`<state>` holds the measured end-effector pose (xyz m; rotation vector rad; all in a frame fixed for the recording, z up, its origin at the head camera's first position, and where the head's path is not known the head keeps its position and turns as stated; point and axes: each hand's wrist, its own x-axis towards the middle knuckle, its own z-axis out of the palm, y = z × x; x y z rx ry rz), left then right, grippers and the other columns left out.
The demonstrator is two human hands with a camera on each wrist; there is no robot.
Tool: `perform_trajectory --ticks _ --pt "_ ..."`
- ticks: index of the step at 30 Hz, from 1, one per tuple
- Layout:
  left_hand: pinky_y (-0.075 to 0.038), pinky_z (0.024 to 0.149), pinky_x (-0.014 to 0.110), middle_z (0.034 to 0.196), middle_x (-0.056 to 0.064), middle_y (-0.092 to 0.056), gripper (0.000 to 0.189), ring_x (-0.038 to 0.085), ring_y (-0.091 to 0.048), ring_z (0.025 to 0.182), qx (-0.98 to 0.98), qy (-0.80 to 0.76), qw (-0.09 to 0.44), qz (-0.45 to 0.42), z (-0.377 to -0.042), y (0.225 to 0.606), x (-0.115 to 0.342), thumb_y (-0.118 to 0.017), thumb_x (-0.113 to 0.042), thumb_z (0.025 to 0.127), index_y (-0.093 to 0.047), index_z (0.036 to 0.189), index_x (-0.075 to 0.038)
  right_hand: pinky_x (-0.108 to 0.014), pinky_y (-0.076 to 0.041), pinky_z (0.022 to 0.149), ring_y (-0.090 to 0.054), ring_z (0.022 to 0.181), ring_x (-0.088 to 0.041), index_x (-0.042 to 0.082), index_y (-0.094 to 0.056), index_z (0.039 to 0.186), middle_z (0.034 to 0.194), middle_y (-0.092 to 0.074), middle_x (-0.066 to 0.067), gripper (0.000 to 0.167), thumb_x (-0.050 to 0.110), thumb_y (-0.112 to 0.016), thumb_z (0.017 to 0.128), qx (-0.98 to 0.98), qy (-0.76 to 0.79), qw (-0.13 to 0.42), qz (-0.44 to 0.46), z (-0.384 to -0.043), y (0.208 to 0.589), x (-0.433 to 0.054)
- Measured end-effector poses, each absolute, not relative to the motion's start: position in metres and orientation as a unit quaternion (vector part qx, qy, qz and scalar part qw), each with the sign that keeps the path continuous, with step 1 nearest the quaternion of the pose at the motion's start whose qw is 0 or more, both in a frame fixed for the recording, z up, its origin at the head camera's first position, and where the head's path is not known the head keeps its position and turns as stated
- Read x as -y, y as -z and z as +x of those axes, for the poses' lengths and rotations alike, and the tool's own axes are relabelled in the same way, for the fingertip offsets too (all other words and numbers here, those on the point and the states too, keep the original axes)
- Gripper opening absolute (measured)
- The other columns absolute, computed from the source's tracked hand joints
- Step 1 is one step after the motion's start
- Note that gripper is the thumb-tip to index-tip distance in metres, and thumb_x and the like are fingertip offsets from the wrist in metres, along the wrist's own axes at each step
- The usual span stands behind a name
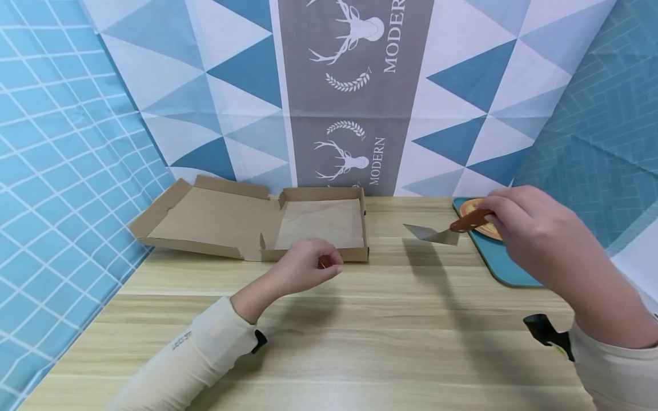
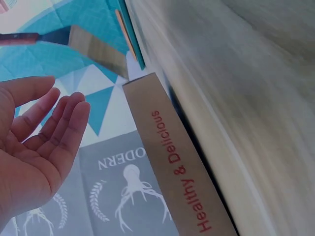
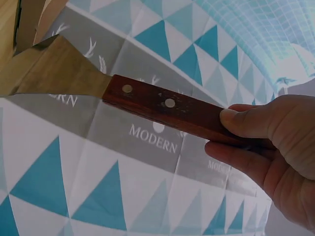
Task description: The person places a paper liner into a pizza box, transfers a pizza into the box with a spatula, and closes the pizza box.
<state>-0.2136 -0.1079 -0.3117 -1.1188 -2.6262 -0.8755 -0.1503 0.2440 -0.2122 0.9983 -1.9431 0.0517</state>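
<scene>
My right hand [image 1: 540, 245] holds a metal spatula by its brown wooden handle [image 3: 162, 105], thumb on one side and fingers on the other. The spatula's blade [image 1: 437, 235] hangs above the table between the box and the tray, bearing nothing. My left hand [image 1: 308, 265] hovers by the front wall of an open cardboard pizza box [image 1: 316, 254], its fingers loosely bent and holding nothing. A sheet of paper [image 1: 321, 222] lines the box. Partly hidden behind my right hand, a pizza [image 1: 470, 206] lies on a blue-green tray [image 1: 506, 273].
The box lid [image 1: 211, 220] lies folded back to the left, near the blue checked side wall [image 1: 56, 171]. A patterned cloth [image 1: 354, 97] hangs behind the wooden table [image 1: 360, 342]. Red print marks the box's front side [image 2: 172, 167].
</scene>
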Motion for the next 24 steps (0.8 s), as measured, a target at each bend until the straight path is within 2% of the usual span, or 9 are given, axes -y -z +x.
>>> perform_trajectory --ticks 3,9,13,17,20,24 --pt "-0.052 0.065 0.024 0.078 -0.007 -0.064 0.004 0.004 -0.057 0.070 0.869 0.297 0.085 -0.386 -0.213 0.309 0.103 -0.074 -0.009 0.087 -0.070 0.084 -0.010 -0.046 -0.052 0.065 -0.061 0.077 -0.036 -0.008 -0.064 0.093 0.088 -0.064 -0.019 0.045 0.023 -0.035 0.108 0.774 -0.027 0.468 0.426 -0.151 0.212 -0.232" --pt "-0.053 0.071 0.022 0.086 -0.001 -0.067 0.006 0.009 -0.061 0.077 0.849 0.316 0.122 -0.405 -0.211 0.307 0.094 -0.074 -0.007 0.086 -0.070 0.091 -0.008 -0.044 -0.051 0.068 -0.061 0.077 -0.035 -0.009 -0.062 0.091 0.087 -0.063 -0.018 0.038 0.015 -0.038 0.107 0.745 -0.053 0.488 0.452 -0.147 0.209 -0.210" --pt "-0.053 0.083 0.026 0.102 0.005 -0.068 0.018 0.017 -0.064 0.094 0.827 0.323 0.170 -0.426 -0.210 0.306 0.085 -0.074 -0.006 0.085 -0.070 0.103 -0.006 -0.043 -0.051 0.065 -0.061 0.074 -0.034 -0.009 -0.063 0.091 0.086 -0.064 -0.017 0.034 0.013 -0.042 0.106 0.722 -0.078 0.507 0.465 -0.145 0.210 -0.198" --pt "-0.049 0.092 0.030 0.113 0.006 -0.066 0.031 0.019 -0.060 0.107 0.816 0.311 0.217 -0.435 -0.210 0.302 0.076 -0.076 -0.009 0.085 -0.068 0.114 -0.006 -0.045 -0.054 0.064 -0.063 0.074 -0.033 -0.008 -0.065 0.091 0.086 -0.066 -0.016 0.032 0.013 -0.045 0.105 0.707 -0.092 0.518 0.472 -0.146 0.213 -0.189" --pt "-0.047 0.096 0.031 0.119 0.006 -0.065 0.039 0.020 -0.058 0.113 0.820 0.297 0.225 -0.433 -0.212 0.298 0.070 -0.078 -0.013 0.084 -0.066 0.120 -0.005 -0.047 -0.055 0.068 -0.065 0.076 -0.032 -0.007 -0.065 0.092 0.088 -0.067 -0.015 0.032 0.013 -0.044 0.105 0.708 -0.088 0.510 0.481 -0.146 0.216 -0.184" --pt "-0.043 0.102 0.032 0.125 0.008 -0.063 0.047 0.020 -0.057 0.118 0.829 0.276 0.211 -0.438 -0.215 0.294 0.062 -0.078 -0.019 0.085 -0.062 0.127 -0.004 -0.046 -0.057 0.072 -0.066 0.081 -0.031 -0.006 -0.066 0.094 0.091 -0.067 -0.015 0.034 0.013 -0.040 0.106 0.714 -0.073 0.483 0.501 -0.145 0.218 -0.179"
